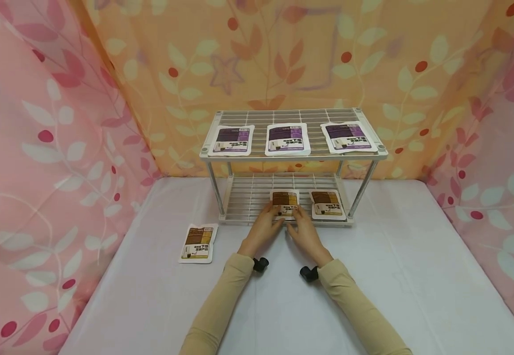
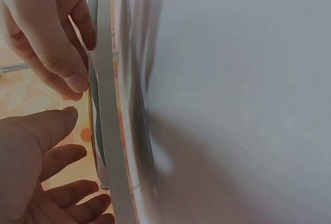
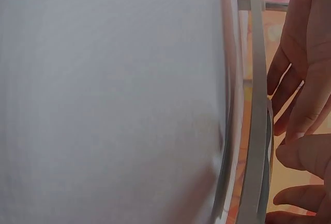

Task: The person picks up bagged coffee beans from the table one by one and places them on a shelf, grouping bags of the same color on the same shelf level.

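A white two-tier wire rack (image 1: 293, 156) stands on a table under a white cloth (image 1: 416, 276). On its lower shelf lie two brown packets, one in the middle (image 1: 285, 200) and one to its right (image 1: 326, 203). My left hand (image 1: 274, 217) and right hand (image 1: 295, 220) meet at the middle packet's near edge, with fairly straight fingertips touching it from either side. In the left wrist view my left hand (image 2: 62, 162) lies spread beside the shelf rim (image 2: 108, 105). The right wrist view shows my right hand (image 3: 302, 182) close to the rim (image 3: 256, 105).
Three purple packets lie in a row on the top shelf (image 1: 289, 138). Another brown packet (image 1: 198, 243) lies on the cloth, left of the rack. Patterned fabric walls close in the back (image 1: 283, 54) and both sides.
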### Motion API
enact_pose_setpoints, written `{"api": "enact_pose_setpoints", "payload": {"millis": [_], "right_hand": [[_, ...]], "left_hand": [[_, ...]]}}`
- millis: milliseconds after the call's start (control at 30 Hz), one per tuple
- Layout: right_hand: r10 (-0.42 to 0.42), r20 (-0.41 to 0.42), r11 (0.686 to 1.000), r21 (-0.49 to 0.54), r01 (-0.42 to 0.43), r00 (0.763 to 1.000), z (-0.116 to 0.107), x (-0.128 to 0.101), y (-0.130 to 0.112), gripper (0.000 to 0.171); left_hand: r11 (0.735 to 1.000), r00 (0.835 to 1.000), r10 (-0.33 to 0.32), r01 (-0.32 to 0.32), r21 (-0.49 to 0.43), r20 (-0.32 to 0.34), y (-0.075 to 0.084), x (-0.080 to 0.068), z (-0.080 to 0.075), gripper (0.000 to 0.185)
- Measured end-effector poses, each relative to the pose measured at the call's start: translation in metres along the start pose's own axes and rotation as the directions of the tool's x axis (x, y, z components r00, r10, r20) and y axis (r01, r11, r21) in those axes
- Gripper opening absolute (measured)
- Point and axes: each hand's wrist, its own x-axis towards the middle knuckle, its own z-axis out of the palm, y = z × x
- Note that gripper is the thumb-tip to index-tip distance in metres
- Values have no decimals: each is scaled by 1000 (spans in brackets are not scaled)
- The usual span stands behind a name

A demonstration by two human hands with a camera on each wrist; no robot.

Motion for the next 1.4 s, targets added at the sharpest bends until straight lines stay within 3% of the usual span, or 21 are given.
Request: {"api": "enact_pose_setpoints", "payload": {"millis": [333,733,967,1400], "right_hand": [[-98,-86,995,-24,96,991,6,-2,-9,51],[-161,-140,974,136,180,977,17,-5,-19,51],[-190,-158,960,178,217,969,24,-4,-24,50],[-219,-110,938,251,240,970,40,-8,-36,47]], "left_hand": [[998,992,65,-67,-9,-106,-3,-11,-1,46],[995,971,102,-100,20,-218,-14,-30,-4,39],[997,969,71,-71,9,-237,-23,-41,-11,39],[1000,971,2,6,29,-239,-39,-63,-28,39]]}}
